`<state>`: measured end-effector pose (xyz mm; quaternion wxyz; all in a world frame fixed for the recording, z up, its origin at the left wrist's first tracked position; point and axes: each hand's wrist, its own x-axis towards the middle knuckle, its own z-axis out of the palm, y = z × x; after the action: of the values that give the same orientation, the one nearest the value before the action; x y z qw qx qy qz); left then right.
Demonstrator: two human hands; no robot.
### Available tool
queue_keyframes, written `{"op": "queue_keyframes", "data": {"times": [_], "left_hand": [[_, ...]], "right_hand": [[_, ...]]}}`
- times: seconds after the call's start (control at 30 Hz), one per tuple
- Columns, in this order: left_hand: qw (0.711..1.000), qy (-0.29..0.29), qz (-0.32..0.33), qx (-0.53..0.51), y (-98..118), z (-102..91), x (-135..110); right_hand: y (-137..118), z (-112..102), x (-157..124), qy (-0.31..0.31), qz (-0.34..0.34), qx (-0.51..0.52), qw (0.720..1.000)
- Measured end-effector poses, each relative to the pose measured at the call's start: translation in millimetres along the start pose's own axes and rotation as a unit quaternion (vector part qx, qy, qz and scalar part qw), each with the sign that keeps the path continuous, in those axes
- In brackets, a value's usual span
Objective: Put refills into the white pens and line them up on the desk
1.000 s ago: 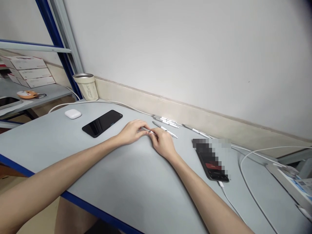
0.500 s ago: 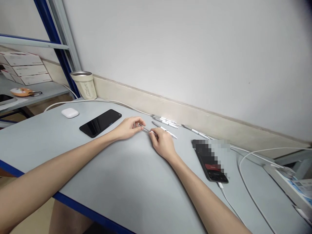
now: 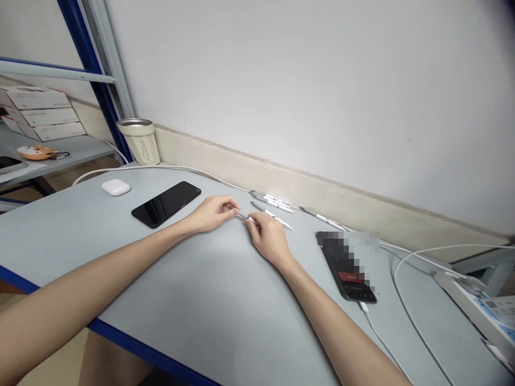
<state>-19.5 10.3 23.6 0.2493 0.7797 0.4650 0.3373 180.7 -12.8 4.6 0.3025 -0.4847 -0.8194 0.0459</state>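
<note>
Close above the grey desk, a slim pen (image 3: 241, 215) bridges my two hands. Its grey end is pinched between the thumb and fingers of my left hand (image 3: 212, 213). Closed around its other end is my right hand (image 3: 270, 238), whose fingers hide most of the barrel. I cannot tell whether the pen is in one piece. Just beyond my right hand lies a white pen with a grey tip (image 3: 281, 220). Further back, more white-and-grey pens (image 3: 273, 202) lie side by side near the wall, and another pen (image 3: 324, 219) rests to their right.
A black phone (image 3: 167, 203) and a white earbud case (image 3: 116, 187) lie left of my hands. The cream cup (image 3: 141, 142) stands at the back left. On the right are a plugged-in phone (image 3: 352, 273), a white cable (image 3: 406, 300) and a box (image 3: 483, 311).
Almost nothing differs. Both hands keep their hold on the pen in nearly the same place; the view has shifted very slightly.
</note>
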Motion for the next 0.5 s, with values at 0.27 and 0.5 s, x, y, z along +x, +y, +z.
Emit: {"op": "queue_keyframes", "data": {"times": [0.27,0.5], "left_hand": [[1.0,0.003,0.005,0.0,-3.2,-1.9,1.3],[0.998,-0.007,-0.054,-0.015,-4.1,-2.6,0.8]], "right_hand": [[1.4,1.7,0.3,0.012,-0.006,0.007,1.0],[1.6,2.1,0.2,0.007,-0.009,-0.003,1.0]]}}
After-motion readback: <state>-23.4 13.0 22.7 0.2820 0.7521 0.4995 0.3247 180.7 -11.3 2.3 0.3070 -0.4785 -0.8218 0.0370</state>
